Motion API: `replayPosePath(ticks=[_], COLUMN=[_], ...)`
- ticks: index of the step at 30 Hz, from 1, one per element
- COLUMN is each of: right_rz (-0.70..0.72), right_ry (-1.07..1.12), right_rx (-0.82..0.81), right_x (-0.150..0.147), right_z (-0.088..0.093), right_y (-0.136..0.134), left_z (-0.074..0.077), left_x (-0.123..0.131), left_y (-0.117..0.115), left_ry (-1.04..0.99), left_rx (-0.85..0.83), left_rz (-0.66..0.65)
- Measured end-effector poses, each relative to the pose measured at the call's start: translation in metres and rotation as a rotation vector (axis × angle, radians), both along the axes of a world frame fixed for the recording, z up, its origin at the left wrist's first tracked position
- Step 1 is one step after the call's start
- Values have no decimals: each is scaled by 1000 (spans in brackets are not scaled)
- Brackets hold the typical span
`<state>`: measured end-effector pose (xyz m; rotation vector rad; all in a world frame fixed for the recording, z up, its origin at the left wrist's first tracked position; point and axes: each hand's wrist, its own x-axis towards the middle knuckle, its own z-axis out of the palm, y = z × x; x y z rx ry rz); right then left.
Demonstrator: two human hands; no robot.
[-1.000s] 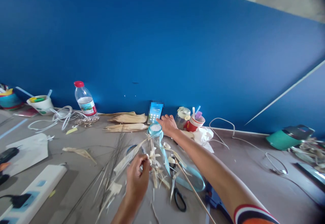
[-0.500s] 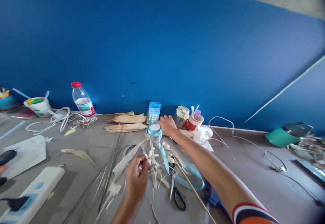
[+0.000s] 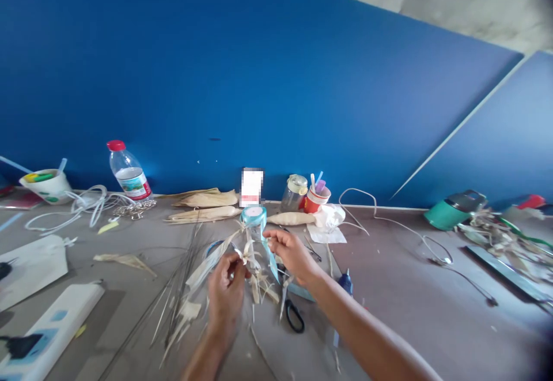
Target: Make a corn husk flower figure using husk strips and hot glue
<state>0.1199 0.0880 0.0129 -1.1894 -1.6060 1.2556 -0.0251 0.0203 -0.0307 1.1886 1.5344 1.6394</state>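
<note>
My left hand [image 3: 227,280] is closed, its thumb and fingers pinching a small pale piece of dried corn husk [image 3: 245,256] shaped like a flower. To its right, my right hand [image 3: 294,254] has its fingers curled together beside a light blue ribbon [image 3: 269,254]; what lies between the fingertips is hidden. The ribbon hangs from a roll [image 3: 253,215] in front of a phone [image 3: 251,188] with a lit white screen. Loose husk scraps [image 3: 260,286] lie below the hands. Scissors [image 3: 294,316] with black handles rest close by, partly covered.
Thin wires [image 3: 184,277] and a power strip [image 3: 52,335] lie on the left. Along the blue partition stand a water bottle [image 3: 129,173], folded husks [image 3: 205,198], a glass jar [image 3: 295,192] and a red paper cup [image 3: 317,199]. A blue glue gun [image 3: 345,283] is beside my right forearm.
My right hand has drawn back from the phone towards my left hand, and its fingers have curled. The phone screen went from blue to white. My left hand keeps its pinch on the husk.
</note>
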Motion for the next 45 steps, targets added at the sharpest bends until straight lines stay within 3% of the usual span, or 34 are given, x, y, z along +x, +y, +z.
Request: replayPosePath(ticks=[8,13,17,21,27,36,45], right_rz=[-136,-147,-74,-5,-45,50,86], right_ry=[421,617,706,755,794,710,730], right_rx=[-315,-437,-477,-501,-526,-495,-504], right_x=[6,5,8,10,15,19,26], right_z=[-2,-18,-25,-27,-24,-22,-17], right_y=[-48,-59,-60,-62,-62,-62,-62], left_z=[5,9,11,8,5,-2,6], left_x=[5,11,15,17,22,22,24], left_y=[-3,-5,-7,-8,-6,-5,-8], left_ry=[61,68,88,60,26,-25,-118], left_rx=[1,-12,-7,-27,-31,16,-46], left_rz=[-23,-60,-129,-193,-218,-371,-405])
